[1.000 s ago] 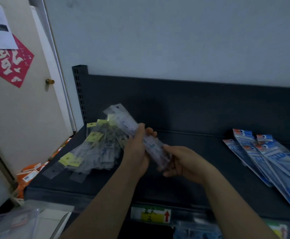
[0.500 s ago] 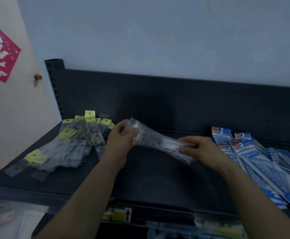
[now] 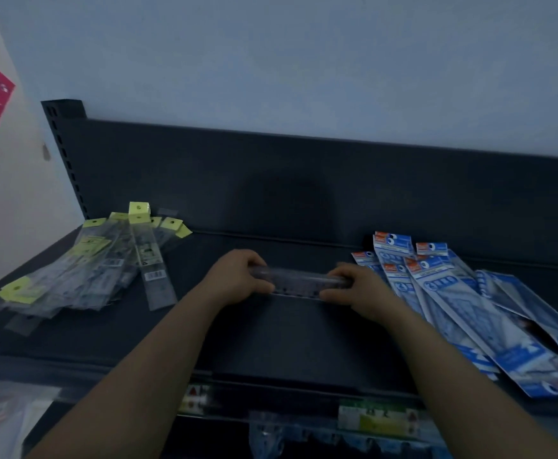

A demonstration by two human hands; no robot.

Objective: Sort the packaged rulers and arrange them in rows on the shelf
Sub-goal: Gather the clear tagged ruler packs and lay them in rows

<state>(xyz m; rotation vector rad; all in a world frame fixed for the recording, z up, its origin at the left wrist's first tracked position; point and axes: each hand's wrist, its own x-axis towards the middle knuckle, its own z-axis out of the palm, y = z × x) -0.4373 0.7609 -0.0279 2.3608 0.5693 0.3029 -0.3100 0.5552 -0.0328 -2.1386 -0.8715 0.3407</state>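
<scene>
A bundle of clear packaged rulers (image 3: 299, 282) lies level just above the middle of the dark shelf (image 3: 297, 342), its lower edge close to the surface. My left hand (image 3: 238, 276) grips its left end and my right hand (image 3: 357, 288) grips its right end. A loose pile of clear ruler packs with yellow-green header cards (image 3: 105, 263) lies fanned on the shelf's left side. On the right side lies a fan of blue-and-white ruler packs (image 3: 463, 306), next to my right hand.
The shelf's dark back panel (image 3: 304, 180) rises behind the hands, with a slotted upright post (image 3: 64, 154) at the left. Price labels (image 3: 370, 419) line the front rail. More packs hang below the rail (image 3: 271, 432). A clear bag (image 3: 2, 415) shows at bottom left.
Both hands carried the clear bundle away from the left pile to the shelf's middle, turned it from tilted to level and lowered it toward the shelf surface. The view shifted right.
</scene>
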